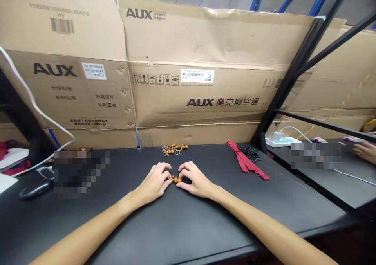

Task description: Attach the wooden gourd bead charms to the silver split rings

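My left hand (155, 181) and my right hand (195, 179) meet at the middle of the black table (182, 226). Between their fingertips sits a small brown wooden bead piece (176, 179), pinched from both sides and resting on or just above the tabletop. Farther back, near the cardboard wall, lies a small pile of the same brown wooden beads with rings (174, 149). To the right of my hands lie folded red ribbons (246, 164) and a cluster of small black rings (249, 153).
Large AUX cardboard boxes (194, 96) wall off the back of the table. A black metal frame (293, 77) rises at the right. Beyond it another person's hand (364, 150) rests on a neighbouring table, near a white power strip (280, 141). A black object (33, 188) lies at the left.
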Demonstrator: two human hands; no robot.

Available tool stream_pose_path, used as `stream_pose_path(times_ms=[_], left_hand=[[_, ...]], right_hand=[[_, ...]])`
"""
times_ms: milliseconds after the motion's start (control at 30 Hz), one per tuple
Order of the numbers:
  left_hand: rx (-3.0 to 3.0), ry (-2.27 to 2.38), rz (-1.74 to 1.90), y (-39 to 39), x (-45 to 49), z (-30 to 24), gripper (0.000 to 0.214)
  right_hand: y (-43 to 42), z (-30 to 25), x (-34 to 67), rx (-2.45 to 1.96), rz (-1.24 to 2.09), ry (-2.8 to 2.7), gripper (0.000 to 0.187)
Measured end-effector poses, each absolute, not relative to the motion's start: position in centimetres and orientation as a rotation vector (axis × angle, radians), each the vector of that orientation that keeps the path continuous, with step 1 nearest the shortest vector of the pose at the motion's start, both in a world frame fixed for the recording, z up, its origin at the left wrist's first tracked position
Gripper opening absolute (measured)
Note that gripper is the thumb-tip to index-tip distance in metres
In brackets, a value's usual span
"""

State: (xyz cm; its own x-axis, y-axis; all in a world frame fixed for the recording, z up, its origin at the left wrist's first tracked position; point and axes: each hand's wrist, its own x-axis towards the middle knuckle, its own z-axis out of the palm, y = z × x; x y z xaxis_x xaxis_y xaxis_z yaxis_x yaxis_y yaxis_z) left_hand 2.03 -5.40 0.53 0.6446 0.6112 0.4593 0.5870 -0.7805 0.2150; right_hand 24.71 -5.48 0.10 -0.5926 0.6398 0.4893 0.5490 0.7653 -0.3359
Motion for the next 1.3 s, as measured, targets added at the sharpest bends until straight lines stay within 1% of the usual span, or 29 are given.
stream_pose_path(times_ms=[233,367,467,733,900,1067,1300], left_hand=[[2.762,1.028,0.804,-5.03,1.93,0.21,0.015],[2.755,1.034,0.815,-5.27,2.00,0.39,0.010],[2.766,1.037,0.828,-5.40,2.07,0.47,0.013],[2.708,1.033,0.774,-5.35,1.98,0.80,0.014],[2.684,1.057,0.789,-5.46,2.02,0.74,0.011],[2.715,1.044,0.800,-5.47,1.99,0.64,0.015],[2.716,1.011,0.776,-5.35,1.89,0.87,0.014]], right_hand=[[-4.93,-0.07,24.96,-1.048,0.071,-2.261,0.015],[-5.18,0.04,24.96,-0.938,0.133,-2.295,0.015],[-5.45,0.20,24.88,-0.874,0.184,-2.322,0.014],[-5.07,0.01,25.16,-1.038,0.088,-2.227,0.015],[-5.35,0.29,25.20,-0.940,0.182,-2.274,0.013],[-5.70,0.67,25.07,-0.878,0.240,-2.303,0.013],[-5.08,0.10,25.26,-1.033,0.128,-2.221,0.012]])
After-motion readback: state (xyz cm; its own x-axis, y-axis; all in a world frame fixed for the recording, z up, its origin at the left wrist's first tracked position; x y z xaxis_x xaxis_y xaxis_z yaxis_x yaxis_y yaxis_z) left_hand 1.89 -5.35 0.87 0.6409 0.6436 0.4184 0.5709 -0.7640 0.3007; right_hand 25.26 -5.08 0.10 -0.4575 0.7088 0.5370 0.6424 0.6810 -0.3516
